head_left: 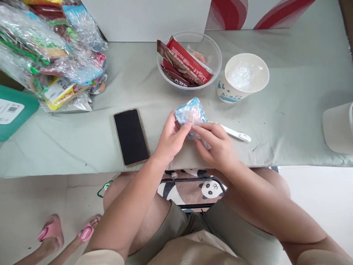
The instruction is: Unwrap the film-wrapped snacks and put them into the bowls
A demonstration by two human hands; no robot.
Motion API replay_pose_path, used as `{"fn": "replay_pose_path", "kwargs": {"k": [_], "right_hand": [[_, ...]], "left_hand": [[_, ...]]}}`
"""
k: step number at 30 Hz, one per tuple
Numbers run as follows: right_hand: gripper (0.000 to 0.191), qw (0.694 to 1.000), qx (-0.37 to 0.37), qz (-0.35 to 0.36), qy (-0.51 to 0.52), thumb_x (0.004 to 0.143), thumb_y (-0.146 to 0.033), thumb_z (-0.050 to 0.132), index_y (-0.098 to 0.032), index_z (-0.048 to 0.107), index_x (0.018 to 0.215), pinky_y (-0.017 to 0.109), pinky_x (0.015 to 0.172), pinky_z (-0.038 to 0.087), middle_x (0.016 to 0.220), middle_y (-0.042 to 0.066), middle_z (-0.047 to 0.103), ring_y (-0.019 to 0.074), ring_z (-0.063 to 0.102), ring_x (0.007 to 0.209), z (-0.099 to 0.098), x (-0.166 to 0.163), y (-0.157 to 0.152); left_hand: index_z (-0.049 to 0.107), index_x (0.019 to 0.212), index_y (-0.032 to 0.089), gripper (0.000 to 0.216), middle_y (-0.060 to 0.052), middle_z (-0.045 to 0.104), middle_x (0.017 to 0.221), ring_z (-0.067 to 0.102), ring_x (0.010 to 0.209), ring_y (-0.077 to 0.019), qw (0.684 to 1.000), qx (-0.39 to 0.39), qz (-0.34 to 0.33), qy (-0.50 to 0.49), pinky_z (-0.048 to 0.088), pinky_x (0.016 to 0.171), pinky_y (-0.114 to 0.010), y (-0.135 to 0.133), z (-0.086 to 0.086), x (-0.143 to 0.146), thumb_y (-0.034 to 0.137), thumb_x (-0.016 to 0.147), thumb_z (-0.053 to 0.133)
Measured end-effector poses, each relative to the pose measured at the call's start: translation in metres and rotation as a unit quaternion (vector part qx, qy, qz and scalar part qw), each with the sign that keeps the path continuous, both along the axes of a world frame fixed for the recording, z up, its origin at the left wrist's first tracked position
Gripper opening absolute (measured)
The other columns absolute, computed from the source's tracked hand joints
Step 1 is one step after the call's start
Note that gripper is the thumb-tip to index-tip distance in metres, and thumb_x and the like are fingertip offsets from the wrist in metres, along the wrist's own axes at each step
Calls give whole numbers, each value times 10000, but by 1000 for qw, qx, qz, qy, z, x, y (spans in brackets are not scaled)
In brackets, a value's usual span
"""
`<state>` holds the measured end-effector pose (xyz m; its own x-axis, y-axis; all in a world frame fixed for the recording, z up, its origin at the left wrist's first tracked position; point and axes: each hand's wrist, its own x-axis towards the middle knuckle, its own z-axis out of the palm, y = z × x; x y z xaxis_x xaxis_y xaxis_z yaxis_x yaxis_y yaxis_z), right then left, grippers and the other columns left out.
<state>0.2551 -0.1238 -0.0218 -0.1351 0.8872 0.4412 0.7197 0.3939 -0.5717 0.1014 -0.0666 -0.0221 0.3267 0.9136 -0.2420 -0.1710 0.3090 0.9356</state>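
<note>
Both my hands meet over the near edge of a cloth-covered table (82, 147). My left hand (172, 138) and my right hand (215, 141) pinch the same small blue snack packet (190, 112), fingers closed on its near end. The packet rests on the cloth, tilted away from me. A white pen-like stick (237, 134) lies just right of my right hand.
A black phone (131, 136) lies left of my hands. Behind are a clear bowl (215, 55) of wrapped snack bars, a white paper cup (245, 77) and a heap of bagged snacks (52, 55). A green box (16, 110) sits at far left, a white object (339, 127) at right. Another person's feet in pink slippers (52, 232) show below left.
</note>
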Motion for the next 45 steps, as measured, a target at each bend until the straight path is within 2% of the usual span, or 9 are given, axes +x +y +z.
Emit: {"fn": "replay_pose_path", "kwargs": {"k": [6,12,16,18,22,25,28,32,45], "right_hand": [[343,996,-26,89,4,969,-185,508,-221,639,1284,471,1004,587,1301,138,703,259,686,1209,14,7,-4],[280,971,-124,-175,-111,875,-326,639,-221,691,1130,517,865,552,1165,146,701,331,680,1036,22,62,-12],[273,930,-229,-210,-195,841,-373,640,-221,715,1056,438,708,499,1080,139,697,333,656,941,10,88,-19],[201,929,-239,-209,-189,865,-365,597,-223,697,965,380,640,443,1007,123,700,302,646,875,9,90,-19],[148,931,-283,-225,-56,897,-373,582,-228,591,875,329,570,382,772,63,679,199,563,622,24,77,-17],[238,915,-333,-136,185,943,-469,571,-236,526,925,301,547,426,691,18,671,159,565,550,35,60,-16],[348,860,-379,-31,340,949,-573,574,-236,487,945,275,512,444,646,-12,655,142,587,517,36,41,-15],[362,828,-425,22,365,946,-575,585,-224,494,951,257,507,454,627,-25,650,124,581,494,27,24,-12],[283,835,-456,-29,308,929,-491,584,-213,545,964,244,505,462,616,-28,650,118,582,485,24,10,-9]], "left_hand": [[595,1129,253,539,-39,719,1115,700,1033,-190,998,22,51,-17,558,934,-314,5,-5,-4,532,753,861],[566,1199,276,665,-40,731,1017,728,915,-213,997,39,71,3,580,807,-318,9,-4,-10,577,707,897],[371,1460,342,956,-9,719,899,727,809,-215,997,42,66,10,570,721,-322,6,3,-11,540,700,916],[427,1419,348,850,-2,702,885,705,784,-198,997,52,57,25,555,706,-308,5,4,-9,504,729,898],[609,1143,296,476,6,649,905,628,755,-152,994,86,30,58,517,693,-271,5,0,-6,340,744,865],[612,1183,301,501,1,648,967,628,784,-155,992,102,18,78,522,714,-277,6,-6,-4,254,742,845],[594,1272,317,592,-16,669,1066,666,846,-177,988,114,13,99,551,763,-308,7,-12,-1,255,745,858],[617,1298,332,612,-28,682,1152,695,895,-205,984,127,4,121,581,814,-344,8,-16,0,269,746,874],[530,1292,306,569,-24,740,1059,724,808,-168,989,94,30,110,584,729,-283,2,0,0,260,797,808]]}}
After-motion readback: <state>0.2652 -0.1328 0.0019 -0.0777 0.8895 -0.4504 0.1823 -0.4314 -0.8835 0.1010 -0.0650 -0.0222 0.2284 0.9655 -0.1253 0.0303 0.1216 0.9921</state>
